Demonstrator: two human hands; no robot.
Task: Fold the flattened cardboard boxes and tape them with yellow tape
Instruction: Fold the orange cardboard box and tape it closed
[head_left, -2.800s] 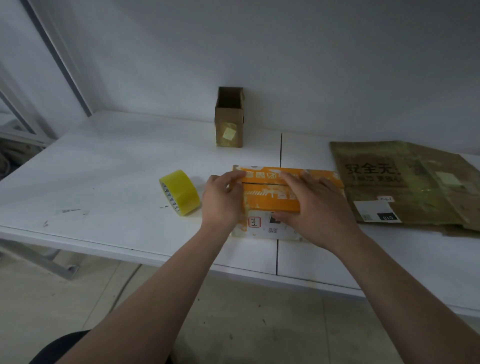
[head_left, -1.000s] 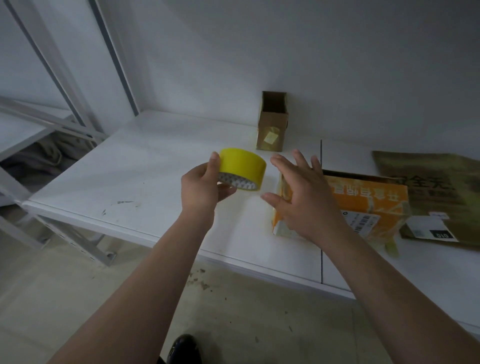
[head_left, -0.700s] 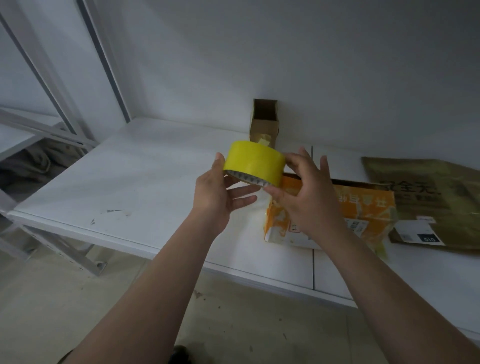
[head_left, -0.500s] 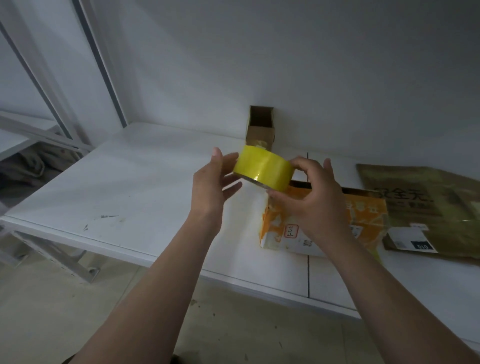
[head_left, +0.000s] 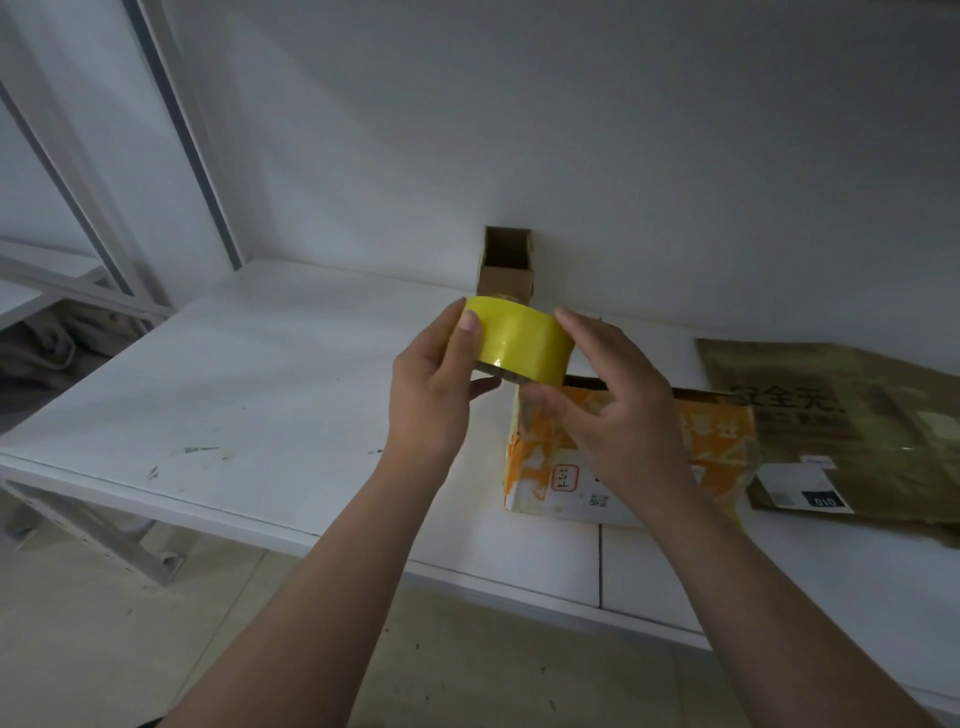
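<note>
While both grips held the yellow tape roll (head_left: 519, 343) in the air above the white counter (head_left: 260, 389), I saw the left grip (head_left: 431, 395) closed round its left side, thumb laid flat on the glossy outer band and fingers curled underneath. The right grip (head_left: 623, 410) took the roll's right side, forefinger on the upper rim and thumb tucked under the lower edge, the other fingers loosely bent. The roll was tilted, its hole facing down and toward me. Below the right grip, an orange and white cardboard box (head_left: 717, 436) lay on the counter, partly hidden by that wrist. Flattened brown cardboard (head_left: 857, 415) with a white label (head_left: 800, 483) lay just beside the box's right end; I could not tell whether they touched. Behind the roll, against the wall, stood 1 small brown box (head_left: 506, 265), upright with its top open. Grey metal struts (head_left: 182, 130) rose at the left.
</note>
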